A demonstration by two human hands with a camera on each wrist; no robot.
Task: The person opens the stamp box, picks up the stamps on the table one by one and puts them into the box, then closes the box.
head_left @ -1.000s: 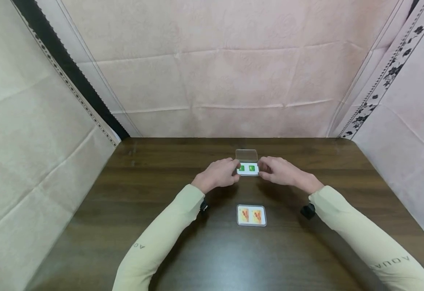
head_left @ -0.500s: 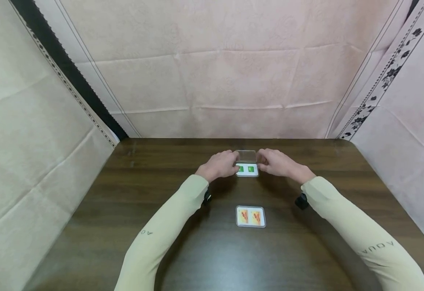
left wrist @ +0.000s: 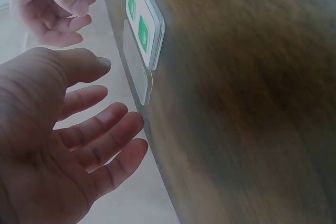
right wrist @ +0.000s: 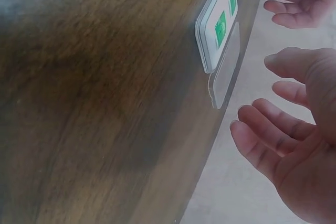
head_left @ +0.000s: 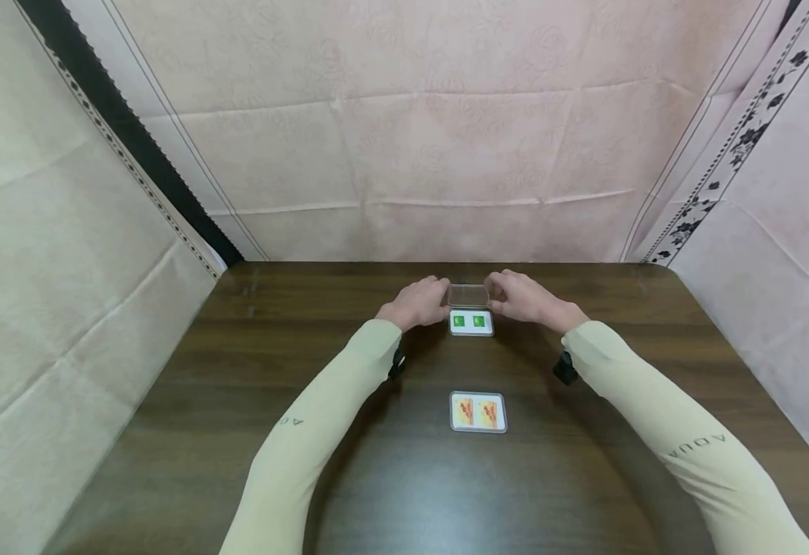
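Observation:
A small flat white card case point(head_left: 471, 322) with two green pictures lies on the table toward its far edge. Directly behind it is a clear plastic cover point(head_left: 468, 295); whether the two are hinged together I cannot tell. My left hand point(head_left: 419, 301) hovers at the cover's left side, fingers loosely bent and holding nothing in the left wrist view. On the other side, my right hand point(head_left: 524, 297) is close to the cover's right edge, its fingers relaxed and apart in the right wrist view. A second flat case point(head_left: 478, 412), with two orange-and-yellow pictures, lies nearer me.
The dark wooden table point(head_left: 293, 493) ends just beyond the clear cover. Pale cloth point(head_left: 460, 154) hangs behind the table and along both sides. A dark device is strapped at each wrist.
Both hands have moved away from me, from beside the green-pictured case to beside the clear cover. Both cases have stayed where they were.

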